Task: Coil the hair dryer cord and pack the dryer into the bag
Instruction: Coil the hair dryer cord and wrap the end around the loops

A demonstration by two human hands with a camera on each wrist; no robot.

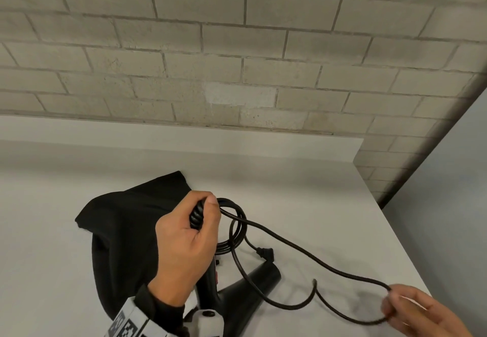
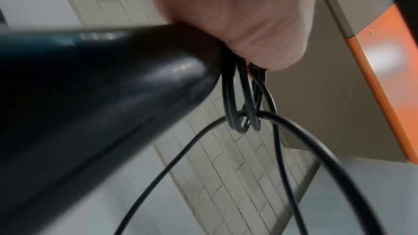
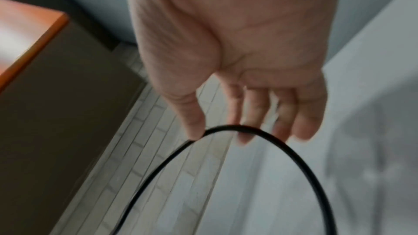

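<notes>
My left hand (image 1: 204,214) grips several coiled loops of the black cord (image 1: 238,227) together with the end of the black hair dryer's handle; the dryer (image 1: 246,288) hangs below it, just above the table. In the left wrist view the dryer (image 2: 90,104) fills the left side and the loops (image 2: 245,113) hang from my fist. From the coil, the cord (image 1: 316,259) runs right to my right hand (image 1: 390,303), which pinches its bend between thumb and fingers (image 3: 243,136). The plug (image 1: 264,253) lies on the table. A black cloth bag (image 1: 123,231) lies behind my left hand.
The white table (image 1: 303,191) stands against a grey brick wall (image 1: 237,60). Its right edge (image 1: 390,218) runs diagonally near my right hand. An orange-edged panel (image 2: 384,87) shows in both wrist views.
</notes>
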